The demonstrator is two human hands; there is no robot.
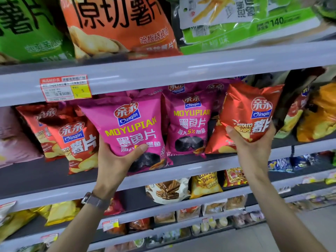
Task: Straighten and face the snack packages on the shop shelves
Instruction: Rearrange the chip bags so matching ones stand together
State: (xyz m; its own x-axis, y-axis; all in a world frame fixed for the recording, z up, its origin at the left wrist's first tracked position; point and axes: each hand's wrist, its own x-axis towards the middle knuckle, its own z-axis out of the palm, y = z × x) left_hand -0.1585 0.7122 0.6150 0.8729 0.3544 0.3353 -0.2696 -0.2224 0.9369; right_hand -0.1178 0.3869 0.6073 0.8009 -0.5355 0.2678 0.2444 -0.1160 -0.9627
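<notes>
Task approx. part-done: left grip (pixel 116 160) curled round base of magenta Moyupian bag (pixel 127 128) at mid shelf (pixel 54 180) front, right grip (pixel 254 148) clasps tilted red potato-chip bag (pixel 249 110) further right, labels outward; far-left red bags (pixel 72 140) lean, unfaced.

Above the glossy grey shelf rail (pixel 163 73), the orange bag (pixel 116 24) looked matt; the red chip bag (pixel 249 113) below shone foil-like.

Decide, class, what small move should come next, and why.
Probably set the tilted red bag, held above the shelf by the right hand, down upright and front-facing; the left hand grips the pink bag, whose base seems to rest there.
</notes>
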